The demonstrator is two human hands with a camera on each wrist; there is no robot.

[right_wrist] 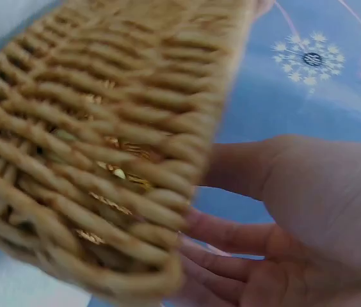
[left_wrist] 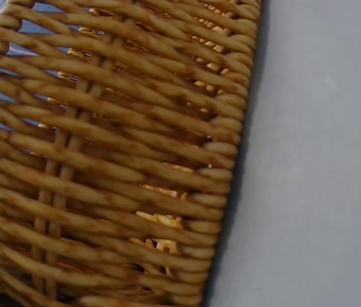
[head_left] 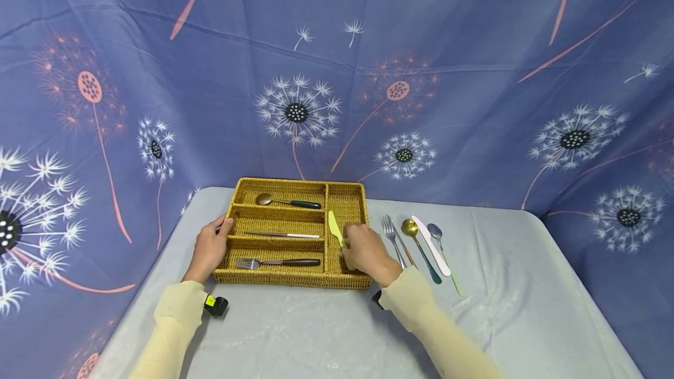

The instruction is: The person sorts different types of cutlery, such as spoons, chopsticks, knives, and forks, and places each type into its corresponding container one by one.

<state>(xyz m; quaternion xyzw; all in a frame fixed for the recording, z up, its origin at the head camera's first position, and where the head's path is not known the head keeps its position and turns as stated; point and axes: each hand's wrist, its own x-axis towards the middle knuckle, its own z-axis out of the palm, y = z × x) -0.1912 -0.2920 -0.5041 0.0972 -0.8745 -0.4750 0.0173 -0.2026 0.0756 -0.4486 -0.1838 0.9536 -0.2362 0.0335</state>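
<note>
A woven wicker cutlery tray (head_left: 295,278) lies on the table, divided into compartments. My left hand (head_left: 207,250) grips its left end, thumb over the rim; the left wrist view shows mostly the wicker wall (left_wrist: 136,153). Over the right-hand compartment, my right hand (head_left: 365,250) holds a yellow table knife (head_left: 334,224), blade pointing away and handle hidden under the fingers. In the right wrist view the fingers (right_wrist: 225,233) reach past the wicker rim, their tips hidden. Inside the tray lie a dark-handled spoon (head_left: 288,201), a slim chopstick-like utensil (head_left: 281,234) and a black-handled fork (head_left: 279,262).
Right of the tray, on the white cloth (head_left: 295,332), lie a fork (head_left: 392,235), a thin brownish utensil (head_left: 408,255), a gold spoon (head_left: 409,228), a white-pink knife (head_left: 429,243) and a green-handled spoon (head_left: 436,233). A blue dandelion-print curtain (head_left: 463,104) surrounds the table.
</note>
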